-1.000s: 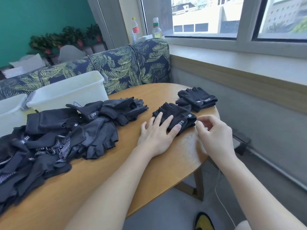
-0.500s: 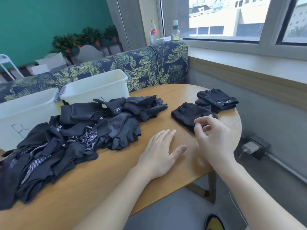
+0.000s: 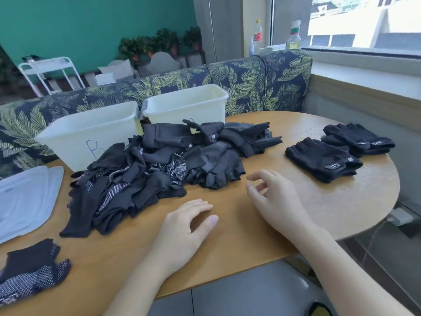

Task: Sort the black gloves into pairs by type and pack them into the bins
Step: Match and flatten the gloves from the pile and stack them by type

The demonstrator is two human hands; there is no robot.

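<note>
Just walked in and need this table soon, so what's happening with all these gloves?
A person is sorting a heap of black gloves on the round wooden table. Two folded pairs of black fingerless gloves lie at the right. Both the left hand and right hand hold nothing. Two white plastic bins stand behind the heap.

Two white bins (image 3: 91, 131) (image 3: 189, 106) stand at upper centre. Two folded glove pairs (image 3: 323, 163) (image 3: 360, 139) lie at right; one unsorted glove heap (image 3: 164, 165), too tangled to count, fills the middle. Two bottles (image 3: 257, 35) (image 3: 294, 33) sit at top. Two hands (image 3: 182, 233) (image 3: 275, 199) show below.
</note>
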